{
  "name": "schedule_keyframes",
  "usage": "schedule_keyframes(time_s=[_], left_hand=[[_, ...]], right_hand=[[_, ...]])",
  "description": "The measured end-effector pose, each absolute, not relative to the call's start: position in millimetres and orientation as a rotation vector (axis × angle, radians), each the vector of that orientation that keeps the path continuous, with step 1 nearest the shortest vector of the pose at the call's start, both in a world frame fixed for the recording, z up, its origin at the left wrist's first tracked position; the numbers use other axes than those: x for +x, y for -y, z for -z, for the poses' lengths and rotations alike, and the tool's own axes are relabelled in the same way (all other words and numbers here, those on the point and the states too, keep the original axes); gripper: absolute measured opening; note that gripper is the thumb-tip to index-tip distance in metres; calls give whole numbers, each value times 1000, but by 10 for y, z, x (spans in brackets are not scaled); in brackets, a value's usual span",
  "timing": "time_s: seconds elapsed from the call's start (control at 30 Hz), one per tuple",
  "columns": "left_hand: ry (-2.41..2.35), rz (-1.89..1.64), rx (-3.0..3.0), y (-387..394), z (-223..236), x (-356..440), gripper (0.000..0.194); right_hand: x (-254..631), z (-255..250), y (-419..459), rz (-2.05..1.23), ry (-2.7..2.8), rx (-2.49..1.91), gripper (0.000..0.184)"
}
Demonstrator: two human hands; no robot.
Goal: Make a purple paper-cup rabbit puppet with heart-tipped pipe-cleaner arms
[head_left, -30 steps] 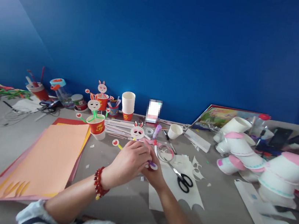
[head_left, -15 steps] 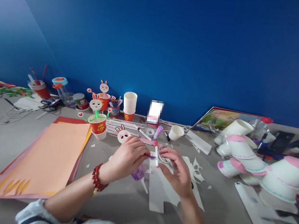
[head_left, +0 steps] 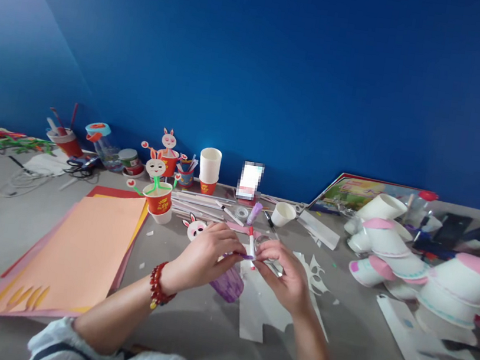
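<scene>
My left hand point(head_left: 205, 252), with a red bead bracelet at the wrist, is closed on a purple paper cup point(head_left: 228, 282) that hangs tilted below it. A white rabbit face cutout point(head_left: 195, 227) sticks up behind its knuckles. My right hand point(head_left: 283, 272) is closed in a pinch at a thin purple strip point(head_left: 247, 257) that runs between both hands. A red and white marker point(head_left: 251, 242) lies on the table just behind the fingers. Under the right hand lies cut white paper point(head_left: 256, 316).
Orange and pink paper sheets point(head_left: 78, 252) lie at the left. Finished red rabbit cups point(head_left: 158, 195), a white cup stack point(head_left: 208, 169) and pen pots line the blue wall. Pink and white cups point(head_left: 453, 281) pile up at the right. Black scissors are partly hidden by the right hand.
My hands parted, then closed together again on the purple strip. The purple cup came into view under my left hand, and the rabbit face shifted left.
</scene>
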State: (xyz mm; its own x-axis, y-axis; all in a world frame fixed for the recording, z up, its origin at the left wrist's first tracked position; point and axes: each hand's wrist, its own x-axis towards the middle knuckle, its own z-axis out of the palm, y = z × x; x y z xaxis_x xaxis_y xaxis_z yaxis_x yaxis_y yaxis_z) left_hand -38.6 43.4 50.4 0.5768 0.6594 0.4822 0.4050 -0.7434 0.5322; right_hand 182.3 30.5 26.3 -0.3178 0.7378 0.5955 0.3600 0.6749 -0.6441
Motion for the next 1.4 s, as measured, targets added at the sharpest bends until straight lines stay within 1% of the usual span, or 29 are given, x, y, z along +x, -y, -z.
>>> schedule_keyframes(time_s=[0.27, 0.53, 0.73, 0.87, 1.07, 1.13, 1.23, 1.33, 1.4], left_hand=[[-851, -1064, 2317, -434, -478, -375, 14], [-862, -1079, 2333, -404, -525, -368, 13], [-845, -1042, 2332, -400, -536, -372, 16], [-821, -1012, 2331, -397, -541, -390, 16], [-970, -1092, 2281, -466, -555, -492, 15], [-950, -1111, 2269, -474, -568, -497, 13], [-921, -1128, 2262, -456, -576, -454, 13], [-917, -1117, 2247, -429, -567, -404, 11], [-917, -1116, 2245, -420, -559, -389, 10]], right_hand=[[1802, -288, -237, -554, 1914, -873, 7], [1786, -227, -222, -705, 1804, -891, 8], [1826, -290, -231, -589, 1939, -844, 8], [1882, -367, -219, -479, 2054, -760, 14], [2030, -477, -145, -453, 1967, -644, 21], [2011, -476, -132, -511, 1921, -704, 15], [1879, -436, -143, -696, 1749, -868, 4], [1724, -407, -180, -833, 1622, -932, 8], [1662, -412, -206, -867, 1606, -941, 10]])
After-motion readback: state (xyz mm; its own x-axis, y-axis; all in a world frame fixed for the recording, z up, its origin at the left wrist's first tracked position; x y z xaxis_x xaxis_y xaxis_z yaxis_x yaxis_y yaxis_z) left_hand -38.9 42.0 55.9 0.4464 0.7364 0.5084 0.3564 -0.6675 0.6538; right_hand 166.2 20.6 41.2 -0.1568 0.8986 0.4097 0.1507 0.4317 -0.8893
